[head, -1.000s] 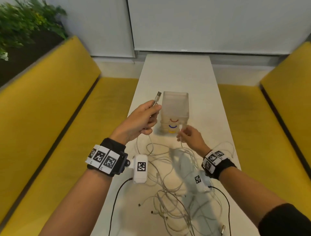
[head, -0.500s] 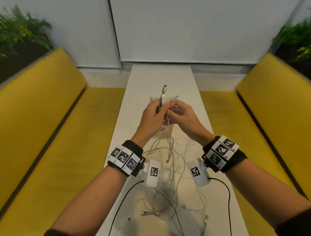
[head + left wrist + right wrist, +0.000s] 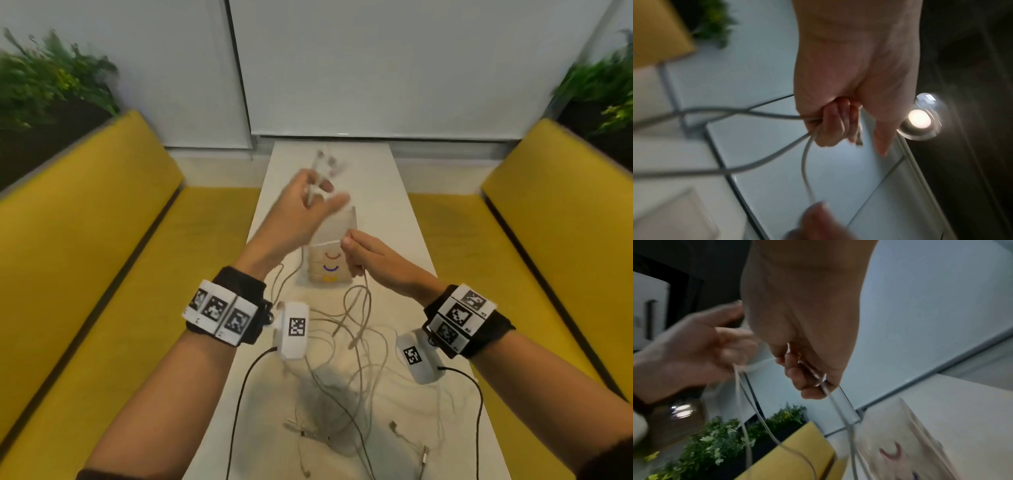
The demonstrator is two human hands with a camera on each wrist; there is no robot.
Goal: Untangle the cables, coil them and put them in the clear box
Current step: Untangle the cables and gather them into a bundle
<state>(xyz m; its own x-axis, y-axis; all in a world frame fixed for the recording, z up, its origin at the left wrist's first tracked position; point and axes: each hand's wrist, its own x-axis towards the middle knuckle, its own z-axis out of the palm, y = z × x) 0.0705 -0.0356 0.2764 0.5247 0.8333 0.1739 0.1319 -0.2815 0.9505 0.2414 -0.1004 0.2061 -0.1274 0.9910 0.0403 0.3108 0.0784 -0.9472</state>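
Observation:
My left hand is raised above the clear box and grips a bunch of white cable ends, blurred by motion. In the left wrist view its curled fingers clamp several white cable strands. My right hand is lower, in front of the box, and pinches one white cable between thumb and fingers. The strands hang down to a tangled heap of white cables on the white table between my forearms. The box stands on stacked pale containers with coloured arcs.
Yellow benches line both sides of the narrow table. Plants stand behind the bench backs. Black wrist-camera leads run along my forearms. Loose plugs lie near the table's front.
My hands have parted: the left rose up and away with the cable ends, while the right dropped in front of the box, drawing a strand between them.

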